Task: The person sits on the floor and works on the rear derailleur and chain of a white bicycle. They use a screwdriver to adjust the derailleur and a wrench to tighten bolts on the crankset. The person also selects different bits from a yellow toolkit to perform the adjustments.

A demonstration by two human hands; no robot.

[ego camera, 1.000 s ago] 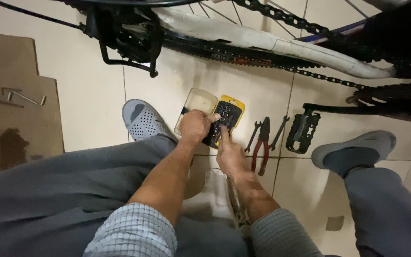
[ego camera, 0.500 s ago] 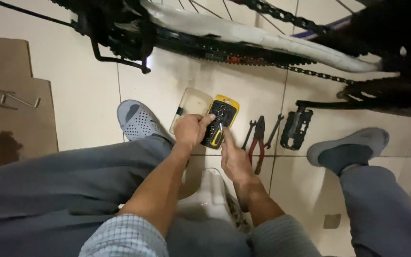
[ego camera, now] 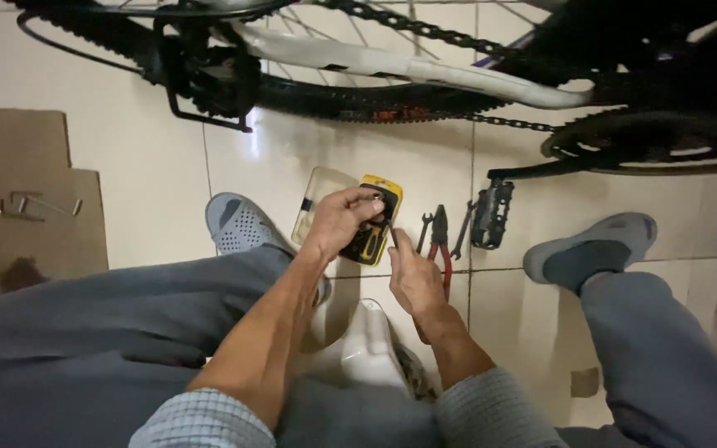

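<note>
A small yellow and black tool case [ego camera: 375, 222] lies open on the tiled floor, its clear lid [ego camera: 315, 207] folded out to the left. My left hand [ego camera: 340, 220] reaches over the case with its fingertips pinching at something in the black insert. My right hand [ego camera: 412, 278] hovers just right of the case and holds a thin dark tool bit upright between its fingers. Red-handled pliers [ego camera: 440, 245] and small wrenches [ego camera: 423, 232] lie right of my right hand.
An upturned bicycle spans the top, with rear wheel [ego camera: 358, 91], chain [ego camera: 425, 33] and crank with pedal [ego camera: 491, 214]. My grey slippers [ego camera: 238, 224] [ego camera: 595, 249] flank the work spot. Cardboard [ego camera: 26, 199] with hex keys [ego camera: 31, 205] lies left. A white object [ego camera: 367, 353] sits between my legs.
My left hand has shifted slightly onto the case's insert. My right hand has drawn back a little from the case toward me with the thin bit.
</note>
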